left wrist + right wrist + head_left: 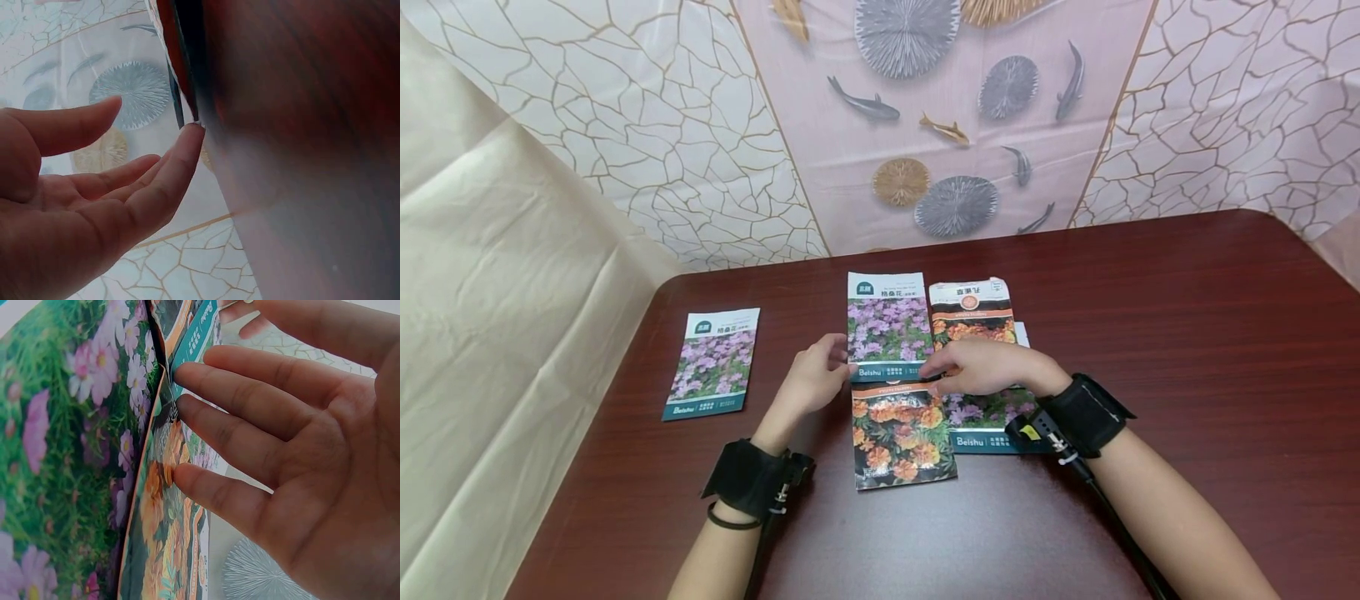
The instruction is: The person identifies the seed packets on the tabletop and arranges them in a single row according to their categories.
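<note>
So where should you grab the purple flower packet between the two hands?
Probably the left edge of the purple packet, pinched from the left, where the left hand is. It looks flat and thin, and that edge has tabletop beside it. Its right edge sits close beside an orange flower packet.

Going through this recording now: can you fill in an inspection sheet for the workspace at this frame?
Surface: dark red-brown table, pale sheen near the person.
Job's things: purple-flower packet overlapping an orange-flower packet; right of them, another orange packet on another purple packet; lone packet, purple-flowered, far left.
Clutter: nothing seen.
Grippers: bare left hand at the overlapping packet's left edge; right hand at its lower right corner.
Cables: black cables along both forearms, from wrist straps.
Surroundings: patterned backdrop behind, cream cloth left.
</note>
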Demonstrator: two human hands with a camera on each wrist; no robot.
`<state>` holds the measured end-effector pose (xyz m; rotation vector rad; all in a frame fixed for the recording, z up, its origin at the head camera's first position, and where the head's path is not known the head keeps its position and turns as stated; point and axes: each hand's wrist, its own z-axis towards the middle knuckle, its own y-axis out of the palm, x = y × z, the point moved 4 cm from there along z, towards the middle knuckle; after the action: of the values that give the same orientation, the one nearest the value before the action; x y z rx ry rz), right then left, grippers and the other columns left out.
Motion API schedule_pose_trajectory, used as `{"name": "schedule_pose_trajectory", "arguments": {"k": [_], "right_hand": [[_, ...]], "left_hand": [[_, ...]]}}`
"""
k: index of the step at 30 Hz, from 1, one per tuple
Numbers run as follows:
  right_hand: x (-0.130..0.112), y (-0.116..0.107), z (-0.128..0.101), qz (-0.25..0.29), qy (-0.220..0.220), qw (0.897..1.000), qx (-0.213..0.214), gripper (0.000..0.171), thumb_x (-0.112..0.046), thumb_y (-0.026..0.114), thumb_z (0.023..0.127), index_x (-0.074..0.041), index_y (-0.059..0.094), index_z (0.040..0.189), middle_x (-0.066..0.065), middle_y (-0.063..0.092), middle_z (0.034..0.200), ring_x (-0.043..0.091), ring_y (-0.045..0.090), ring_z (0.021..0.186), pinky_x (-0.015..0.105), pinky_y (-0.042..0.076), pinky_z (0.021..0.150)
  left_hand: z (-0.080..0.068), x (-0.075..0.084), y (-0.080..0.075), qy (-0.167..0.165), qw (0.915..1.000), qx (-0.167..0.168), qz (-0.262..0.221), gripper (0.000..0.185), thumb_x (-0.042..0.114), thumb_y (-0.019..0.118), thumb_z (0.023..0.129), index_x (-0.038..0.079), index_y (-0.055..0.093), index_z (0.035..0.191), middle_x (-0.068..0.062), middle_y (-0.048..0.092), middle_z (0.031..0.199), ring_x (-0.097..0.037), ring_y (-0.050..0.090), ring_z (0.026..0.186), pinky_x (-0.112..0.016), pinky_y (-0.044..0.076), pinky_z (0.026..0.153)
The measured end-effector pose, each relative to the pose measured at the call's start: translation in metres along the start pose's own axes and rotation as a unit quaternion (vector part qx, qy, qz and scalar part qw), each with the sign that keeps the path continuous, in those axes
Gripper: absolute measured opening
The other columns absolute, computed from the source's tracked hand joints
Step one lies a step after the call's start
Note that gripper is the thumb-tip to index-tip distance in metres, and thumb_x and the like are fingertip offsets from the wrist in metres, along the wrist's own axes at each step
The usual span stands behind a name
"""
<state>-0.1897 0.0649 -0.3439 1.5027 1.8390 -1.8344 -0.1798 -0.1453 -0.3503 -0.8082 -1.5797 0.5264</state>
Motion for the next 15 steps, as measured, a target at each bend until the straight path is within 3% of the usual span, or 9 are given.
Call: {"name": "schedule_pose_trajectory", "arguments": {"k": [8, 15], "right_hand": [[-0.0011, 0.0002, -0.0009, -0.004, -0.002, 1.0, -0.001, 0.037, -0.019, 0.051, 0.094, 0.0, 0.053, 0.126, 0.014, 0.054, 0.124, 0.028, 0.052, 0.112, 0.04, 0.043, 0.091], [-0.0018, 0.0001, -0.001, -0.006, -0.005, 1.0, -0.002, 0.037, -0.019, 0.051, 0.094, 0.0, 0.054, 0.126, 0.014, 0.055, 0.124, 0.029, 0.052, 0.112, 0.041, 0.042, 0.091]], "left_hand": [[0.0003, 0.0017, 0.0002, -0.009, 0.9987, 0.044, -0.023, 0.041, 0.01, 0.059, 0.09, 0.0, 0.047, 0.129, -0.013, 0.059, 0.109, -0.025, 0.058, 0.099, -0.038, 0.049, 0.077], [0.0007, 0.0027, 0.0009, -0.016, 0.9966, 0.062, -0.05, 0.039, 0.01, 0.062, 0.088, -0.001, 0.052, 0.124, -0.01, 0.06, 0.098, -0.023, 0.059, 0.09, -0.032, 0.05, 0.067]]}}
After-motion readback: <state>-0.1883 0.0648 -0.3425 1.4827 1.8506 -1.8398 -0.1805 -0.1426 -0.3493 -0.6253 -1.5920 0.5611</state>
